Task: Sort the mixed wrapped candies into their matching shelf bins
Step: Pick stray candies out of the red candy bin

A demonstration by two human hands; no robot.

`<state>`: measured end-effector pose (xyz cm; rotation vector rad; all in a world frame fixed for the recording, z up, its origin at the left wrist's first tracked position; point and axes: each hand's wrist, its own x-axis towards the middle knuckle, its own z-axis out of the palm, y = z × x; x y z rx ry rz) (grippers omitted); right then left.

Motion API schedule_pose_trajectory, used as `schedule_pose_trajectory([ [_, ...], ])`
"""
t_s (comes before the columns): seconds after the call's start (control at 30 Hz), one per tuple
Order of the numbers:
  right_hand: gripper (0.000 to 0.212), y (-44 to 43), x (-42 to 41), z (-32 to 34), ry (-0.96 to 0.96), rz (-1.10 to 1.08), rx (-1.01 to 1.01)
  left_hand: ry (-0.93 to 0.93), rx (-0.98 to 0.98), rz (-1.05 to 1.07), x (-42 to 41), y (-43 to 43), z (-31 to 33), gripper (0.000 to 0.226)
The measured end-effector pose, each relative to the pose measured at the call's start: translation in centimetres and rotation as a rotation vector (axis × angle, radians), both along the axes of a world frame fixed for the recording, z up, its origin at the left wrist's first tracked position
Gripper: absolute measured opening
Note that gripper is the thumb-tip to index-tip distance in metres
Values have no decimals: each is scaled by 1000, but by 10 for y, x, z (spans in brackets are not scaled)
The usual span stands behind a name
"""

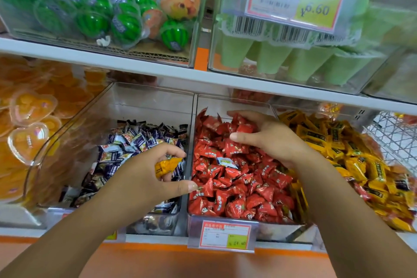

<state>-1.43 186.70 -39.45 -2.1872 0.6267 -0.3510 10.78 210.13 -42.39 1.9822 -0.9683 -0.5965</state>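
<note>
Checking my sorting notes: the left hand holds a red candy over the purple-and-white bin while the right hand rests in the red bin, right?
Not quite: in the head view the candy in the left hand is yellow, not red. It is over the purple-and-white bin, and the right hand rests in the red bin.

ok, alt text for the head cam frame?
Left hand pinches a yellow wrapped candy over the bin of purple-and-white candies, while the right hand rests on the red candies in the next bin. One blue-and-white candy lies among the red; yellow candies fill the bin further right.
</note>
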Motion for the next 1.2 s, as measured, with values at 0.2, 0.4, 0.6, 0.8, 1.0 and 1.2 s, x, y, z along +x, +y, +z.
schedule_pose_trajectory([
  [0.2, 52, -4, -14, -8, 15, 6, -24, -29, 21, 36, -5, 0, 3, 42],
  [0.4, 42, -4, -21, 0, 97, -32, -297, -52, 44, 40, -3, 1, 1, 45],
  [0.6, 29, 32, -6, -13, 269, 199, -346, -40, 31, 38, -5, -1, 3, 44],
  [0.8, 20, 31, 2, -15, 33, 29, -320, -50, 37, 30, -7, 1, 3, 43],
  [1.0, 36, 58, 31, 0, -296, 56, -82, -41, 33, 28, -6, 1, 1, 40],
  [1.2, 47, 17, 13, -4, 331, -106, -340, -60, 51, 19, -4, 2, -2, 43],
])
